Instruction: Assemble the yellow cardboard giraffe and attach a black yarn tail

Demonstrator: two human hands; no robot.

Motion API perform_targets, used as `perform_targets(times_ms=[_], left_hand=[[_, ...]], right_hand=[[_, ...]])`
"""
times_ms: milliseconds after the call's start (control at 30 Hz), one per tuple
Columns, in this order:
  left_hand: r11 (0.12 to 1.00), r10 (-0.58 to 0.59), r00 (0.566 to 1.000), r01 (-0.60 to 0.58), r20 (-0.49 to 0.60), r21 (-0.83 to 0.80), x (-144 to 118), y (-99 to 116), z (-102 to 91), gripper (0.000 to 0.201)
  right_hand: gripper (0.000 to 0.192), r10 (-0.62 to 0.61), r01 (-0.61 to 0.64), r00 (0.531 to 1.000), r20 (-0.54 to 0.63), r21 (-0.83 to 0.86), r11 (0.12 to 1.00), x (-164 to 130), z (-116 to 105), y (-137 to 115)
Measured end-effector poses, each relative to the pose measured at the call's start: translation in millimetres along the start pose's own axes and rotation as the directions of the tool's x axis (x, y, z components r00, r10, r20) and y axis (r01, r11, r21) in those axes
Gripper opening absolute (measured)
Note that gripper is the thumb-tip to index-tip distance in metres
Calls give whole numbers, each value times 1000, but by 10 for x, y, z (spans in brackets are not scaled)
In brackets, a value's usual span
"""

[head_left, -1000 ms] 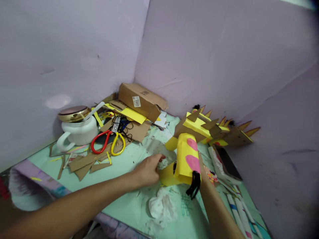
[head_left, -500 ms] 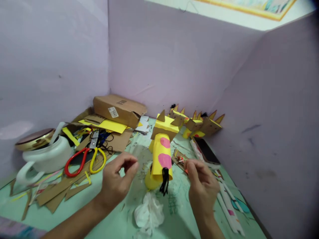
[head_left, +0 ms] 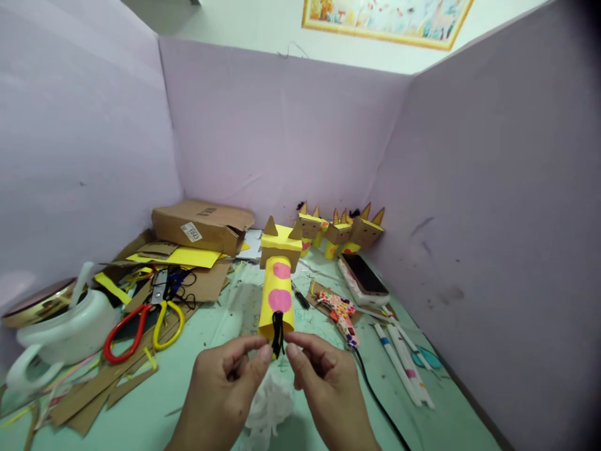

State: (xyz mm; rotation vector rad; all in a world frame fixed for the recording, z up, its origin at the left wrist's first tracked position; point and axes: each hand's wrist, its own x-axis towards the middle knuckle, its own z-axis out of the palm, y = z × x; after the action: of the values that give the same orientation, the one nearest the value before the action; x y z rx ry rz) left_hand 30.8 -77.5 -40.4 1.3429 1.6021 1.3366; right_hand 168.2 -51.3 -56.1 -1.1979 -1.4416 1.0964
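A yellow paper-roll animal (head_left: 278,294) with pink spots, a cardboard head and two pointed ears stands in the middle of the green table (head_left: 201,369). A black yarn tail (head_left: 277,331) hangs from its near end. My left hand (head_left: 224,391) and my right hand (head_left: 325,388) are side by side just in front of it. Their fingertips pinch together at the lower end of the tail, one from each side. A crumpled white tissue (head_left: 270,407) lies under and between my hands.
Scissors with red and yellow handles (head_left: 141,322), cardboard scraps and a cardboard box (head_left: 201,225) lie left. A white jug (head_left: 56,326) stands far left. Similar figures (head_left: 338,228) line the back wall. A phone (head_left: 364,275), a patterned glue gun (head_left: 340,310) and glue sticks (head_left: 399,360) lie right.
My hands have let go of the roll animal, drawn back toward me and come together at its black tail. The view has tilted up, showing more of the purple walls.
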Motion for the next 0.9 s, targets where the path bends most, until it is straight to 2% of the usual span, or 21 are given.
perform_targets(times_ms=[133, 233, 433, 567, 700, 900], left_hand=[[999, -29, 996, 26, 80, 35, 23, 43, 38, 32], [998, -63, 997, 62, 43, 22, 54, 64, 53, 30], [975, -156, 985, 165, 70, -148, 105, 35, 53, 24], [954, -165, 982, 183, 95, -237, 119, 10, 36, 26], [947, -156, 981, 181, 112, -267, 108, 24, 20, 29], [947, -114, 955, 188, 273, -260, 60, 71, 41, 33]], right_hand=[[20, 32, -32, 999, 2, 7, 999, 9, 39, -32], [17, 21, -21, 1000, 23, 32, 999, 26, 48, -76], [14, 67, -72, 997, 42, 118, 990, 66, 21, -135], [15, 114, -108, 993, -23, 180, 978, 77, -9, -136], [17, 159, -152, 987, -5, 275, 949, 79, -24, -116], [21, 226, -241, 970, 85, 293, 925, 32, -17, -128]])
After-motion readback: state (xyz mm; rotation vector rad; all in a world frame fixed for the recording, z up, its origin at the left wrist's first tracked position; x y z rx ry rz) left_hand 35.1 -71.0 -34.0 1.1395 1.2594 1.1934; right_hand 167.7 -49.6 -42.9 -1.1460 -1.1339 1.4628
